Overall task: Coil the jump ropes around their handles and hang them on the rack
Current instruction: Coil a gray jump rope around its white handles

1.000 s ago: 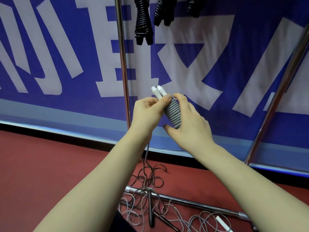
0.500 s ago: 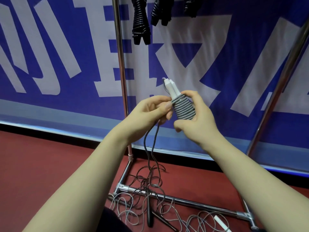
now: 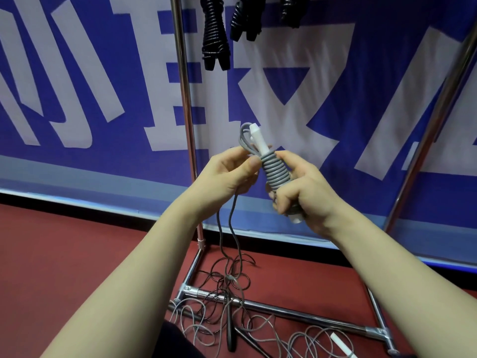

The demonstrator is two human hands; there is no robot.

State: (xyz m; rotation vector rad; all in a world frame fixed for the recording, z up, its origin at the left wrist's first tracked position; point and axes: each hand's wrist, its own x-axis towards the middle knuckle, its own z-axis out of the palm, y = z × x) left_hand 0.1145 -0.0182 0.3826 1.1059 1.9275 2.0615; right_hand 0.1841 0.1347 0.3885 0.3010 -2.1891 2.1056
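A grey jump rope (image 3: 275, 171) is partly coiled around its white handles (image 3: 258, 136), which point up and slightly left. My right hand (image 3: 307, 192) grips the lower part of the coiled bundle. My left hand (image 3: 229, 171) pinches the loose grey cord just left of the coil, where it loops over the handle tops. Two strands of the cord hang down from my left hand to the floor. Black coiled jump ropes (image 3: 215, 40) hang from the rack at the top.
The chrome rack's left post (image 3: 185, 120) stands right behind my hands, its right post (image 3: 436, 125) slants at the right, and its base bar (image 3: 284, 310) lies on the red floor. Tangled loose ropes (image 3: 227, 306) and a white handle (image 3: 340, 343) lie around the base.
The bundle has tilted so its handles point more upright, and my right hand has slid lower on it. My left hand has brought the cord up and over the handle tops.
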